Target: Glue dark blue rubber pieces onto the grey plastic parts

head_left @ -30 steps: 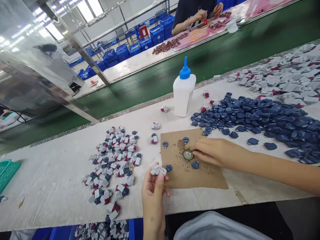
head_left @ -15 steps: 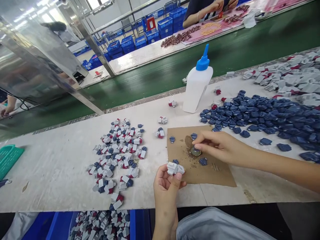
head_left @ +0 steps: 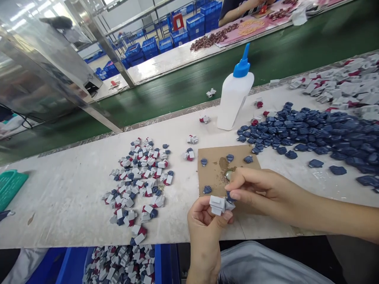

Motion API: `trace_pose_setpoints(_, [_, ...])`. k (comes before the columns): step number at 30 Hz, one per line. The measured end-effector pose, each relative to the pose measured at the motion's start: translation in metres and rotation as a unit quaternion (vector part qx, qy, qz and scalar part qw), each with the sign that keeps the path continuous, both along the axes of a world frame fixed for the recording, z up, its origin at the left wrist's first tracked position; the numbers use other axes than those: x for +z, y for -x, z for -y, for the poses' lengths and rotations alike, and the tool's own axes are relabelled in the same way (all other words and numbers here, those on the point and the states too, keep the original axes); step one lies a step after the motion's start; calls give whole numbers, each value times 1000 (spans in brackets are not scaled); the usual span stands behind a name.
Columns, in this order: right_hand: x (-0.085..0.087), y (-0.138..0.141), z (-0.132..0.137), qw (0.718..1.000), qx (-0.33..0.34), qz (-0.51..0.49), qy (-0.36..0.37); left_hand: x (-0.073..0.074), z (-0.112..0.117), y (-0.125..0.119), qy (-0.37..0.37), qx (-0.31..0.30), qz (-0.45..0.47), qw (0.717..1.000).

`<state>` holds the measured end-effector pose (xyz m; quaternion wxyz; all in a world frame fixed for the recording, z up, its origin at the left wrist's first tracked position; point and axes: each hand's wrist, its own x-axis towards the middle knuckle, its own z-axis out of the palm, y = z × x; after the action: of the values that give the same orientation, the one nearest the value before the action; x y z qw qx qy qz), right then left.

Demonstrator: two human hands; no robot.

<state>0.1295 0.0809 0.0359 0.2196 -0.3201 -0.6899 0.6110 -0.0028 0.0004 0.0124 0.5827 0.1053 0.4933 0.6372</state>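
Note:
My left hand (head_left: 204,228) is closed on a light grey plastic piece (head_left: 217,205) with blocky steps, above the front edge of a brown cardboard sheet (head_left: 213,179). My right hand (head_left: 257,191) pinches a small dark blue ribbed piece (head_left: 229,197) against the right end of the grey piece. Its fingers hide much of the contact. Behind them a small round cap (head_left: 228,175) sits on the cardboard amid brown stains and crumbs. Several loose blue pieces (head_left: 207,189) lie around it.
A white bottle with a blue nozzle (head_left: 235,100) stands behind the cardboard. Blue pieces (head_left: 310,130) and grey parts (head_left: 355,85) are heaped right. Joined grey, red and blue parts (head_left: 145,173) spread left, above a filled blue bin (head_left: 158,264). A green conveyor (head_left: 177,94) runs behind; a co-worker's arm (head_left: 233,15) shows beyond.
My right hand has moved from the round cap toward me, bringing the blue piece to the grey one. My left hand has shifted slightly right. A grey part on the conveyor has moved left.

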Motion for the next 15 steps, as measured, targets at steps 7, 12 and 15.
trace_pose_setpoints(7, [-7, 4, 12, 996, -45, -38, -67, -19, 8, 2, -59, -1, -60, 996])
trace_pose_setpoints(12, [-16, 9, 23, 988, -106, -90, -60, -19, 8, 2, -67, 0, -79, 995])
trace_pose_setpoints(15, [-20, 7, 27, 983, -116, -81, -117, -14, 8, 0, -42, -3, -91, 995])
